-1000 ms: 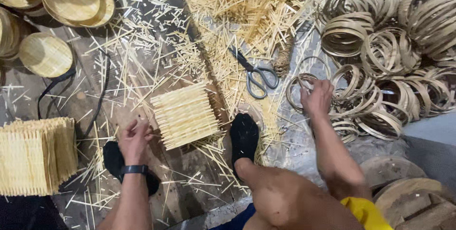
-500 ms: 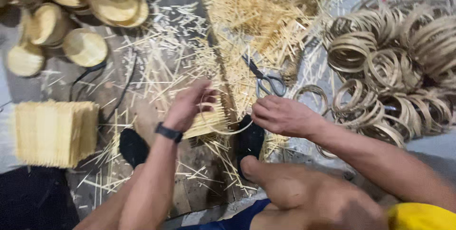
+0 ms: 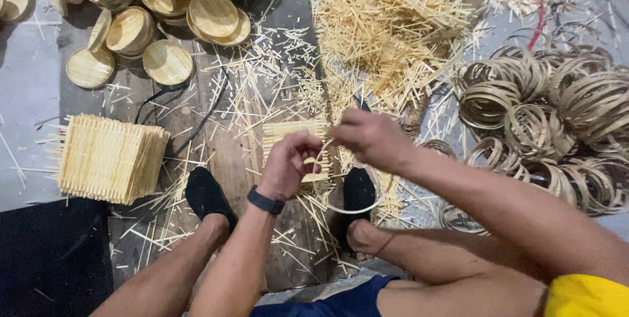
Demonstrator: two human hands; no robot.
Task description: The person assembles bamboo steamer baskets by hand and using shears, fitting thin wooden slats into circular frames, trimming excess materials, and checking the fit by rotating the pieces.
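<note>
The left hand [image 3: 288, 163] was curled shut around a thin bamboo ring [image 3: 357, 207], and the right hand [image 3: 370, 137] pinched the same ring from above. The ring hung over a square mat of bamboo sticks [image 3: 295, 135] lying on the floor [image 3: 223, 153] between the feet. A heap of rings [image 3: 544, 107] lay at the right, a stack of mats [image 3: 108, 158] at the left.

Bare forearms; dark watch [image 3: 265, 200] on left wrist; black socks [image 3: 208, 196]; blue shorts [image 3: 341, 300]; yellow sleeve [image 3: 586, 296]
</note>
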